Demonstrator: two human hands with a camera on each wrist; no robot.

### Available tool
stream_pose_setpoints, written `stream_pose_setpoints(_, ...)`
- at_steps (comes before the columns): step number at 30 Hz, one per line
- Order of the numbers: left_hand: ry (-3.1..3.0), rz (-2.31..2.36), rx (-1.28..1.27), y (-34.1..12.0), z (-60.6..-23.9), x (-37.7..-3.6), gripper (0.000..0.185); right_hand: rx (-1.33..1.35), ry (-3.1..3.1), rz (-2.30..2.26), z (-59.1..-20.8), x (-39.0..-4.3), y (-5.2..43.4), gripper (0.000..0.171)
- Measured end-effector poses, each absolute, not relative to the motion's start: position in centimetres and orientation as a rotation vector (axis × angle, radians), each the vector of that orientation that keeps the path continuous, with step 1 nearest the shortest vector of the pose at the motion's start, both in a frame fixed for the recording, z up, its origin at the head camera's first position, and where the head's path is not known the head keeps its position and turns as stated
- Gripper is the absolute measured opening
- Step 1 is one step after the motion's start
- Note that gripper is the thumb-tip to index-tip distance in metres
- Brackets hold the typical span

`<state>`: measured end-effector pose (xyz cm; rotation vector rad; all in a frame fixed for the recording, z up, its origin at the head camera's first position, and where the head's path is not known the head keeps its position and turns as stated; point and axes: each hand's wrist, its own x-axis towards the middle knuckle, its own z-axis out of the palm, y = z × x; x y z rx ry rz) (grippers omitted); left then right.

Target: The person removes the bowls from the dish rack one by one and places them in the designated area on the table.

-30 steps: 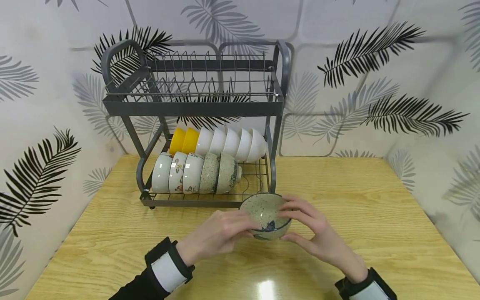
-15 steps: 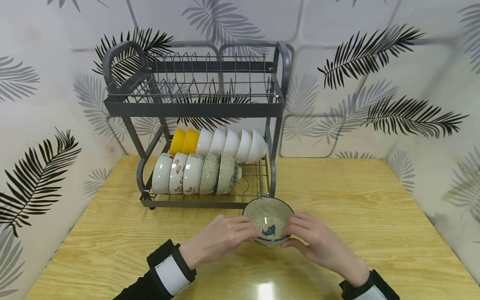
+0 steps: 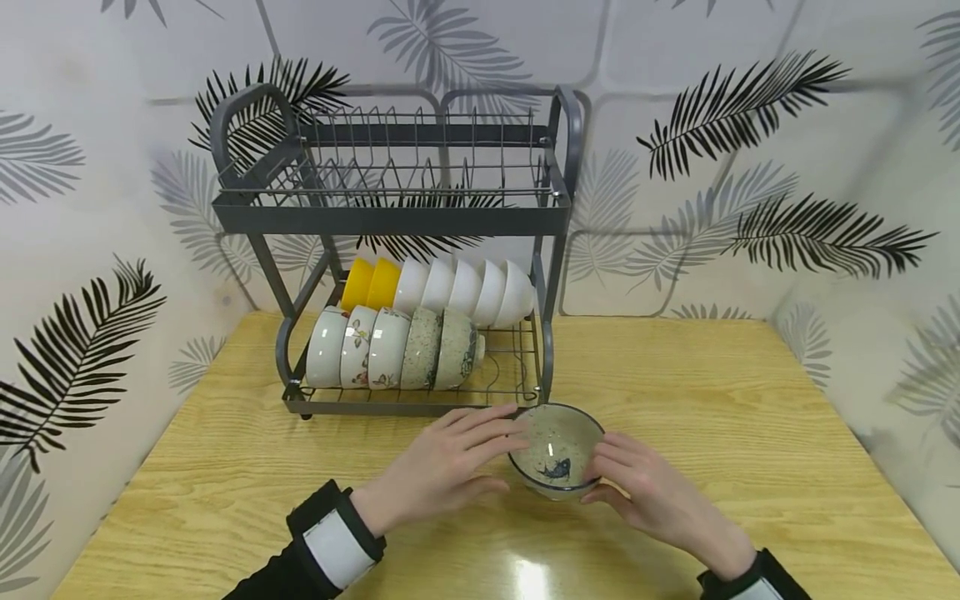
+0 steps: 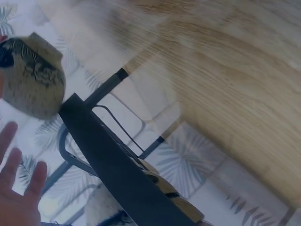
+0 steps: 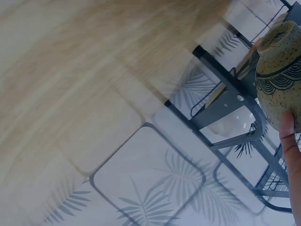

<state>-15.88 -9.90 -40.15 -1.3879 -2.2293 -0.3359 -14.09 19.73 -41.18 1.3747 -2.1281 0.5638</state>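
The right hand (image 3: 645,492) grips a speckled bowl (image 3: 557,450) (a dark fish painted inside) at its right side, fingers curled against the wall, thumb below. The bowl sits low over the table (image 3: 750,417), tilted toward the person; whether it rests on the wood cannot be told. The left hand (image 3: 442,467) lies just left of it, fingers straight and spread, tips near the rim. Just beyond both hands stands a rack (image 3: 390,218) with two rows of bowls (image 3: 405,333).
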Motion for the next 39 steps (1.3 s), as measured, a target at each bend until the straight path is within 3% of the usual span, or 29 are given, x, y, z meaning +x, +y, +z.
stream_pose_setpoints(3, -2.27, -0.327, -1.315, -10.4, -40.3, -16.0, 0.063, 1.352, -2.133, 0.541, -41.4, -14.0, 20.4, 0.037)
stream_pose_setpoints(21, -2.393, -0.347, -1.062, -12.8, -41.0, -17.0, 0.066, 1.18, -2.209, 0.602, -42.7, -15.5, 25.8, 0.038)
stream_pose_setpoints(26, -2.437, -0.332, -1.017, -13.1, -41.2, -17.1, 0.066, 1.108, -2.301, 0.573, -43.4, -16.4, 27.3, 0.023)
stream_pose_setpoints(30, -2.493, -0.332, -0.986, -13.3, -41.3, -17.2, 0.066, 1.064, -2.355, 0.534, -43.7, -17.2, 27.9, 0.036)
stream_pose_setpoints(39, -2.496, -0.349, -0.972, -13.4, -41.5, -17.3, 0.067, 0.993, -2.421, 0.488, -44.2, -19.1, 28.2, 0.033)
